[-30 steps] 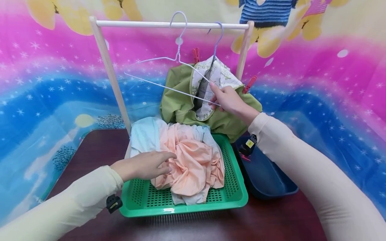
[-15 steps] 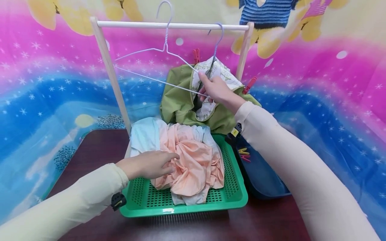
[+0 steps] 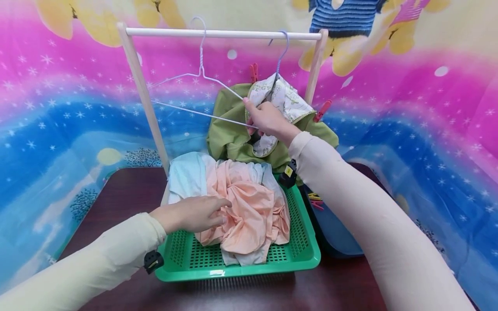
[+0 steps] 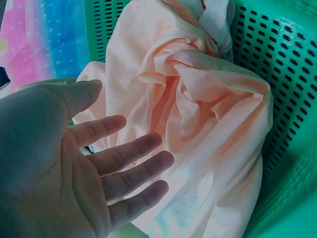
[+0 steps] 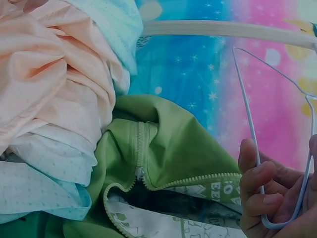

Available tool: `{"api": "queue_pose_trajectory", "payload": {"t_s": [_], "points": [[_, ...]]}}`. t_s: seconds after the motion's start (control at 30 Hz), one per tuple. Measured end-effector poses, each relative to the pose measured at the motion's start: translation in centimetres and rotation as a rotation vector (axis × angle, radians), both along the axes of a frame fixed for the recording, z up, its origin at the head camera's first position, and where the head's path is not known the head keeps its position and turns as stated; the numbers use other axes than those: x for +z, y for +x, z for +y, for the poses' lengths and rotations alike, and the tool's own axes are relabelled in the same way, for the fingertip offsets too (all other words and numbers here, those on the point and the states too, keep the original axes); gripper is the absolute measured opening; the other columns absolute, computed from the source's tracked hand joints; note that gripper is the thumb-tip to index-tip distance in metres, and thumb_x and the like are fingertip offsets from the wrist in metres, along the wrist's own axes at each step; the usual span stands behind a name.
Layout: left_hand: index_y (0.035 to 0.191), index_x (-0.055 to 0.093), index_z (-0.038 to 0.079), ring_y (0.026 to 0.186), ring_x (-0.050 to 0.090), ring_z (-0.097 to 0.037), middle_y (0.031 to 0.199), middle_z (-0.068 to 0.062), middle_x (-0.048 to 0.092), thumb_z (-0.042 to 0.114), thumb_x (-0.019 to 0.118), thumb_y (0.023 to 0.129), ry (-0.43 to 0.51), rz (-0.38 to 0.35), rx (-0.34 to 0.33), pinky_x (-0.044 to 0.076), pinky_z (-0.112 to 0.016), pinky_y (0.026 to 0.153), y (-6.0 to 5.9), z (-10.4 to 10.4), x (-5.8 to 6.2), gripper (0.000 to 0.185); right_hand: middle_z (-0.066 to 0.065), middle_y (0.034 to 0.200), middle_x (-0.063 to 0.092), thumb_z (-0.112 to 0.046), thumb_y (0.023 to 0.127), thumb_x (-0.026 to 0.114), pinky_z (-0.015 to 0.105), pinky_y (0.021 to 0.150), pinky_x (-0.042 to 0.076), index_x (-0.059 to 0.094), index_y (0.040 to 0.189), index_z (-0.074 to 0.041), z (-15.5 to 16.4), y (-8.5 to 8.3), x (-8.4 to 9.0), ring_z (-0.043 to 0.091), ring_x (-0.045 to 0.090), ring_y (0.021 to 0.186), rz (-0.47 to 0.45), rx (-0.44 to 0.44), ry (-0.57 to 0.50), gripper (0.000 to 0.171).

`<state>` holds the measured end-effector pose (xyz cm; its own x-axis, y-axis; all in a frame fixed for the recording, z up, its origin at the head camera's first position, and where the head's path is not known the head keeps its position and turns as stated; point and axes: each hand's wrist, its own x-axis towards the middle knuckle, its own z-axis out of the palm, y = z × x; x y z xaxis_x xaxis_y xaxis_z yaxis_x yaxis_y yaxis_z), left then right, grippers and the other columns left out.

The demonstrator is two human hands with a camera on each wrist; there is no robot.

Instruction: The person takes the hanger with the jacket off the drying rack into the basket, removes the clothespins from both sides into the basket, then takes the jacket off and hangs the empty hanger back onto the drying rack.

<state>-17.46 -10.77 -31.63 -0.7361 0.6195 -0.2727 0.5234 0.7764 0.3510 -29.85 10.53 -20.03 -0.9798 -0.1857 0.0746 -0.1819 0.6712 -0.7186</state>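
Leftward has swung the wire hanger (image 3: 194, 93) pinched by right hand (image 3: 266, 121); left hand (image 3: 190, 214) lies flat-fingered on peach cloth (image 3: 249, 207).

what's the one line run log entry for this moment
right hand: grips empty wire hanger | left hand: open on peach cloth | green basket

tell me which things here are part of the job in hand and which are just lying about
In use: empty hanger gripped by right hand; peach garment under left hand; green basket; rail.
Lying about: hung green jacket; blue tub with pegs.
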Motion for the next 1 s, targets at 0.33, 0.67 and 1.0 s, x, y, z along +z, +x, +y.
{"api": "queue_pose_trajectory", "payload": {"t_s": [0.33,0.67,1.0], "points": [[0.144,0.052,0.010,0.126,0.061,-0.028,0.134,-0.010,0.064,0.036,0.054,0.104,0.001,0.010,-0.015,0.046,-0.051,0.108,0.1,-0.4,0.1,0.048,0.002,0.077,0.073,-0.061,0.104,0.033,0.023,0.049,0.039,0.071,0.108,0.000,-0.1,0.0,-0.8,0.012,0.054,0.054,-0.099,0.048,-0.036,0.072],[0.147,0.050,0.012,0.125,0.063,-0.026,0.132,-0.007,0.067,0.033,0.055,0.104,0.049,0.013,0.047,0.049,-0.050,0.105,-0.3,-0.9,0.5,0.048,0.013,0.108,0.076,-0.062,0.102,0.040,0.028,0.059,0.055,0.066,0.123,-0.001,1.0,0.4,-1.6,0.015,0.070,0.066,-0.199,0.075,-0.148,0.069],[0.139,0.058,0.010,0.115,0.067,-0.030,0.124,-0.010,0.069,0.025,0.053,0.104,0.122,0.205,0.120,0.054,-0.049,0.091,-1.1,-1.6,0.6,0.039,0.023,0.123,0.070,-0.056,0.103,0.045,0.036,0.071,0.061,0.061,0.126,0.002,3.0,0.4,-3.1,0.029,0.076,0.090,-0.212,0.095,-0.151,0.064]]}}
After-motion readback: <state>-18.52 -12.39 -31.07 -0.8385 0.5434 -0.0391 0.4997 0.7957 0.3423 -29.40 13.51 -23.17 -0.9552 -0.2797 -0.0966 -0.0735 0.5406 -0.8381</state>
